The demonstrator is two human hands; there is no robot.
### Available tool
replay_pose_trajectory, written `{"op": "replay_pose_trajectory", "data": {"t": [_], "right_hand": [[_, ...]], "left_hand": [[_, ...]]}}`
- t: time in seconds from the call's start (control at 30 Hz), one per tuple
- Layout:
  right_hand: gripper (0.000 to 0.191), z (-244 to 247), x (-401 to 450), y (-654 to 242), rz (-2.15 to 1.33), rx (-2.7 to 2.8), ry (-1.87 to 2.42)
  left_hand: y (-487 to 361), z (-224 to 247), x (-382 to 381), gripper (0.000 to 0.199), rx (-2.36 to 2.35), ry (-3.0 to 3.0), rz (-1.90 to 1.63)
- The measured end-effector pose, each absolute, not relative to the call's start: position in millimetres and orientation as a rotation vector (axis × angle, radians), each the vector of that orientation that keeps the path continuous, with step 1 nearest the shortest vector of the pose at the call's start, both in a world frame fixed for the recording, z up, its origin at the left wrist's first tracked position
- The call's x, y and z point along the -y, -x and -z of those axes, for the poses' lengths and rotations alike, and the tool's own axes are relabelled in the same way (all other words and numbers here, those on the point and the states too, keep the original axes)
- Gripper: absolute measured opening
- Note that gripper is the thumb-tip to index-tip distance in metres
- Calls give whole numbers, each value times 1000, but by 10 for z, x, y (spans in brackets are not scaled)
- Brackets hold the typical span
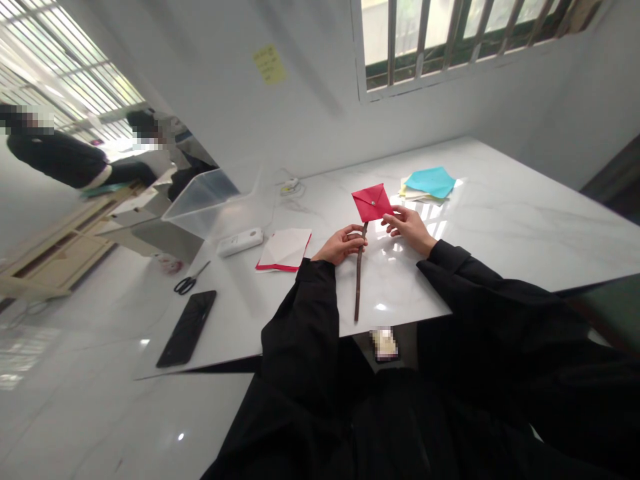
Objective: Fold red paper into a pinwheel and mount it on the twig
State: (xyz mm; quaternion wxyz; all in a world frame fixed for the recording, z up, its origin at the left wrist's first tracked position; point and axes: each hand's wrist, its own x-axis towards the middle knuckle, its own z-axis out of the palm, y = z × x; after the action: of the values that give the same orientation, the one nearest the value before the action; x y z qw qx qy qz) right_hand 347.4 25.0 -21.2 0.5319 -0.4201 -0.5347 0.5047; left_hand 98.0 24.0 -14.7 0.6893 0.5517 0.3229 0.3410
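Stick (359, 273): held by left fingers (353, 243) | red paper (371, 211): right fingers (399, 221) loosely parted at corner

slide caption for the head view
Left hand holds a brown stick, folded red paper at its tip, right hand by the paper.

We see a folded red paper (368, 211) with a shiny pin (373, 203) mid-face, atop a thin brown stick (359, 280) slanting down to the table's (500, 220) near edge.
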Motion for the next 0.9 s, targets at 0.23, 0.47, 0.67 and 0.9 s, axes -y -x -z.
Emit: {"op": "replay_pose_trajectory", "data": {"t": [0.23, 0.47, 0.67, 0.9], "right_hand": [[78, 208, -281, -3479, -1097, 1185, 1032], [72, 162, -249, -3470, -1060, 1209, 1038], [67, 182, -269, -3466, -1069, 1199, 1037], [53, 317, -409, -3487, -1046, 1003, 1057]], "left_hand": [[-982, 121, -232, 61, -750, -1231, -751], [-987, 110, -226, 62, -775, -1207, -779], [-985, 113, -233, 63, -783, -1216, -772], [-1012, 63, -200, 61, -783, -1268, -722]]}}
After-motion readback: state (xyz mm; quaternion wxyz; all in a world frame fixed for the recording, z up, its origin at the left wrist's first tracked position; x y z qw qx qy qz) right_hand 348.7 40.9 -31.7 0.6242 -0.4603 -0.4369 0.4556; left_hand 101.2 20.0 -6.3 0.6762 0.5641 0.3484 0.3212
